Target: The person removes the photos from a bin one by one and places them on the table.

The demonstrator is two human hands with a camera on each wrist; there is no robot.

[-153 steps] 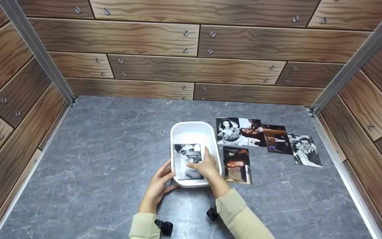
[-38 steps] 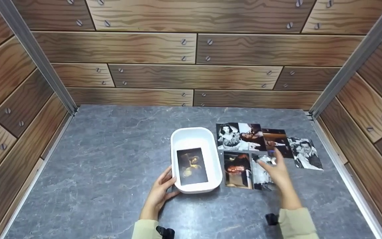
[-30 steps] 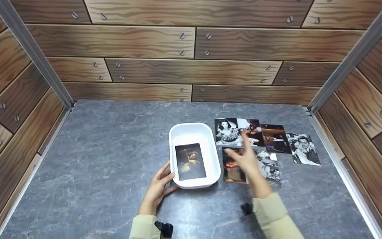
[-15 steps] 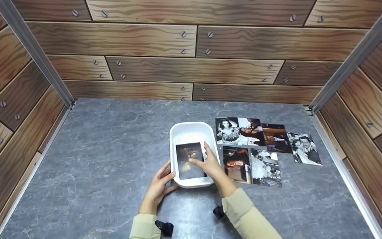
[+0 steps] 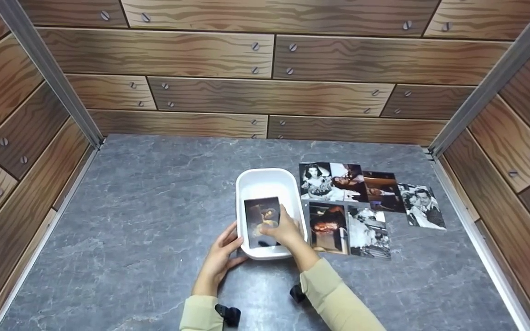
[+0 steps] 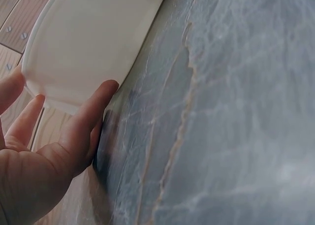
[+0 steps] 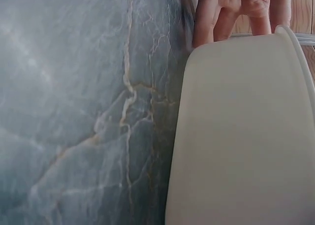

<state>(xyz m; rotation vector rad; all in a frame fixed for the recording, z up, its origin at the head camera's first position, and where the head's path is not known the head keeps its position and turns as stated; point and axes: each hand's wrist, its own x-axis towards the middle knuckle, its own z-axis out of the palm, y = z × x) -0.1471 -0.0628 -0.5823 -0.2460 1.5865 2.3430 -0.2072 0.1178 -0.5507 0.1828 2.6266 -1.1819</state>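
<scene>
Reaching into white tub (image 5: 268,180) on table (image 5: 145,216): my right hand (image 5: 284,230) lies on dark photo (image 5: 261,215), fingers curled over its near end, though whether pinching I cannot tell. Photo's long axis runs away from me. Near edge hidden under hand. Left hand (image 5: 221,250), fingers straight, steadies tub's near corner. Tub holds only that photo.

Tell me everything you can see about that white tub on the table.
The white tub is a shallow, rounded-corner rectangle, apparently plastic, sitting upright on the grey marbled table. Inside lies a dark photo, which the right hand reaches in to touch. The left hand rests against its near left corner. More photos lie just right of it.
</scene>
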